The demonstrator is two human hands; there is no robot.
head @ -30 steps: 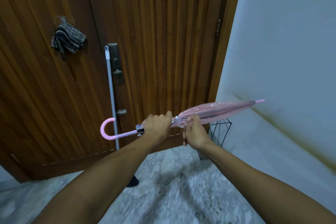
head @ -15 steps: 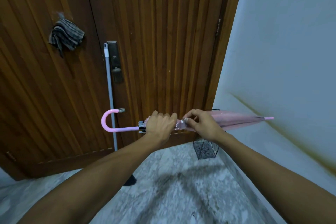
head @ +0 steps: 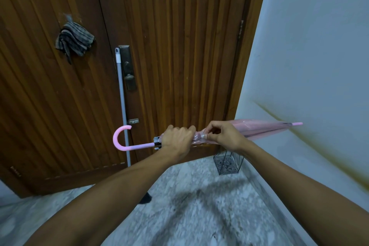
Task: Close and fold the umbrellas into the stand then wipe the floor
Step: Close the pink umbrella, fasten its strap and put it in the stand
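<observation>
A closed pink see-through umbrella [head: 261,129] lies roughly level in front of me, its curved handle to the left and its tip toward the right wall. My left hand [head: 176,139] is wrapped around the canopy just past the handle's shaft. My right hand [head: 222,136] pinches the gathered canopy beside it, fingertips on a small white strap or tab. Below my right hand, a black wire umbrella stand [head: 227,163] sits on the floor in the corner.
A grey mop pole [head: 122,106] leans on the wooden door [head: 179,66]; its dark head is partly hidden behind my left arm. A striped cloth [head: 74,41] hangs on the door. White wall [head: 309,56] on the right, marbled floor [head: 189,215] below.
The umbrella has levelled out from tip-up. My right hand moved from gripping under the canopy to pinching it from above with its fingertips. The left hand kept its hold.
</observation>
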